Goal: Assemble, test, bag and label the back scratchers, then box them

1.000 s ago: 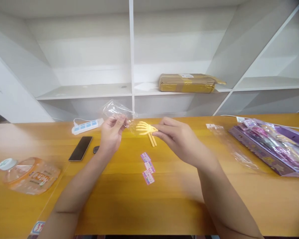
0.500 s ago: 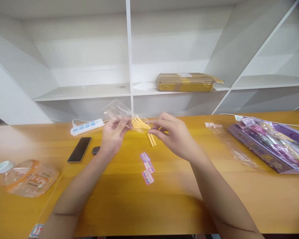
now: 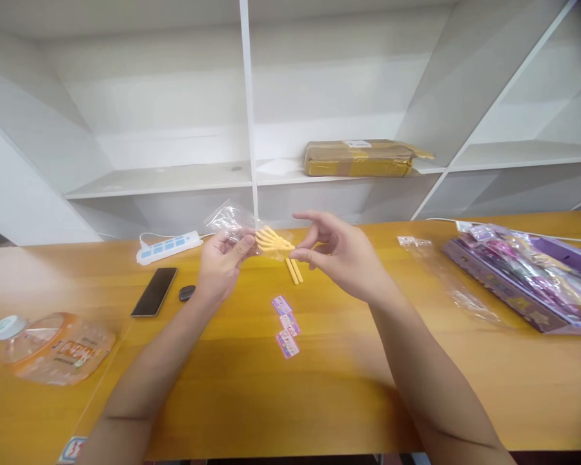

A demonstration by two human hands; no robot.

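Observation:
A yellow hand-shaped plastic piece [image 3: 274, 241] with several finger-like prongs lies between my hands, above the table. My left hand [image 3: 220, 263] is closed on a clear plastic bag [image 3: 228, 218], its thumb right beside the prong tips. Part of the bag shows behind the piece; whether the piece is inside it I cannot tell. At the narrow end of the piece, the thumb and forefinger of my right hand [image 3: 343, 253] pinch together. Two short yellow sticks [image 3: 294, 271] rest on the table just below. Nearer to me lie small pink and purple printed cards [image 3: 287, 326], partly overlapping.
To the left are a power strip [image 3: 168, 248], a phone [image 3: 155, 292], a small black object [image 3: 186, 293] and an orange-labelled bottle [image 3: 61, 347] on its side. A purple box [image 3: 503, 284] of packaged items and clear wrappers [image 3: 472, 305] lie right. A taped carton [image 3: 361, 159] sits on the shelf.
The right forefinger has lifted and straightened, opening a gap above the pinch. The yellow piece's prongs now appear more spread and clearer to see. The left hand has hardly moved.

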